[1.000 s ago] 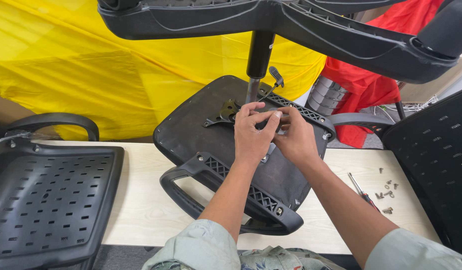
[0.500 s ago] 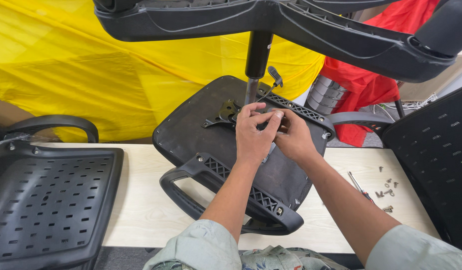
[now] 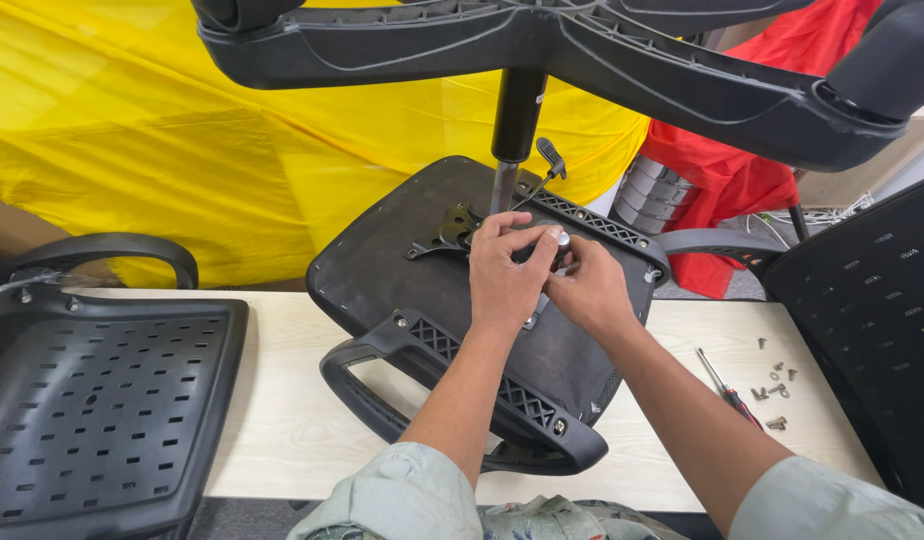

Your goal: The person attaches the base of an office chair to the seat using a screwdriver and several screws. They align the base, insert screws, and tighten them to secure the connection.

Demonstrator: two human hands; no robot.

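Upturned office-chair seat [image 3: 402, 260] at frame centre, tilted on the pale worktable [image 3: 282, 420], underside presented for access. Left hand [image 3: 507, 275] and right hand [image 3: 587, 290] pressed together on the metal mechanism plate [image 3: 447, 232], fingers curled about a small silvery knob [image 3: 562, 238]. Star base [image 3: 582, 50] overhead on its gas column [image 3: 515, 125], crowding the view. Screwdriver [image 3: 724, 388] and loose bolts [image 3: 772, 390] lower right; perforated backrest [image 3: 82, 400] lower left.

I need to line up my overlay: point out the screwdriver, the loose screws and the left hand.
screwdriver [image 3: 727, 388], head view, on its shaft, lying on the table.
loose screws [image 3: 774, 388], head view, middle of the small pile.
left hand [image 3: 507, 280], head view, back of the hand.
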